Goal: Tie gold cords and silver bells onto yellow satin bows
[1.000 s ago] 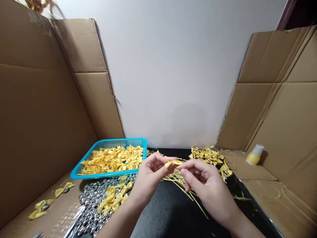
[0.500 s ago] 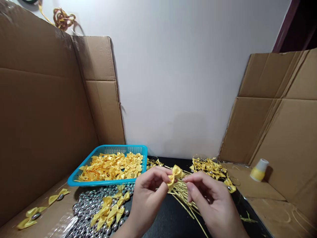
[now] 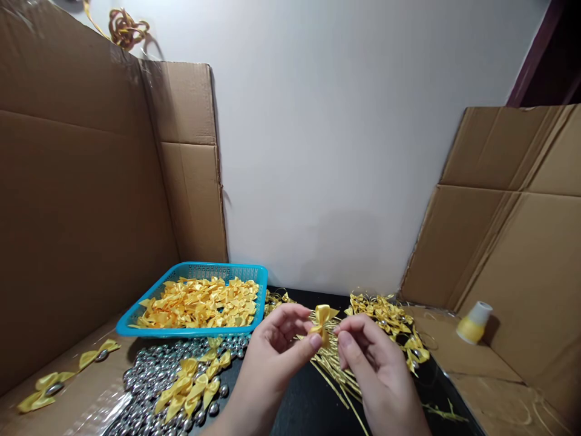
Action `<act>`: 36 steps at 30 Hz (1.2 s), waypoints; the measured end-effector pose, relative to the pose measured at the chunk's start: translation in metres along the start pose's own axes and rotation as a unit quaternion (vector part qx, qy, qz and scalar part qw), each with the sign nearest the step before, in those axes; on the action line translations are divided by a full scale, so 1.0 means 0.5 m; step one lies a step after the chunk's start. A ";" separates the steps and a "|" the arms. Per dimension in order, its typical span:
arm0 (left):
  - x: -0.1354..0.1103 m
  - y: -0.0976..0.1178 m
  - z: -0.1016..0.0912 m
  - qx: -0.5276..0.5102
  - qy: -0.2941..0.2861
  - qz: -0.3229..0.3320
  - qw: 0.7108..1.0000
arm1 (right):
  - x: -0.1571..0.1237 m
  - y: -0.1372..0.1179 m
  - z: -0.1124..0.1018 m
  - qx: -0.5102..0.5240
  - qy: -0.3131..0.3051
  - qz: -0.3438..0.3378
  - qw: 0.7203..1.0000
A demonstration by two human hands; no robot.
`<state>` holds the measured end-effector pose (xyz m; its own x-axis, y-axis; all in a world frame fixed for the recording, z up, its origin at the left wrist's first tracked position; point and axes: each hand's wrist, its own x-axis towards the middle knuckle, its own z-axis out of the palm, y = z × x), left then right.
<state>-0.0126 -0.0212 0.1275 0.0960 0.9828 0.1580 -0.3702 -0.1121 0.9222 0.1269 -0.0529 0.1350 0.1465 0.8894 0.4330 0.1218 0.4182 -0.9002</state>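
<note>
Yellow bow (image 3: 322, 316) between hands (image 3: 276, 351), more bows (image 3: 204, 301) in blue basket (image 3: 181, 332)

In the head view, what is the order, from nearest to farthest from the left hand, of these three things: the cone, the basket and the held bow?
1. Bow: touching, between the left hand's fingertips.
2. Basket: to the left, beyond that hand.
3. Cone: far right, past the right hand.
</note>
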 end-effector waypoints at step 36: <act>0.016 0.042 -0.011 0.069 -0.124 -0.013 0.990 | 0.016 -0.027 -0.047 -0.189 -0.024 -0.177 0.965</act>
<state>-0.0247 -0.0149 0.1459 0.3341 0.9210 0.2003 -0.2360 -0.1240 0.9638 0.1493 -0.0559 0.1518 -0.0158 0.7143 0.6997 0.5073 0.6087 -0.6100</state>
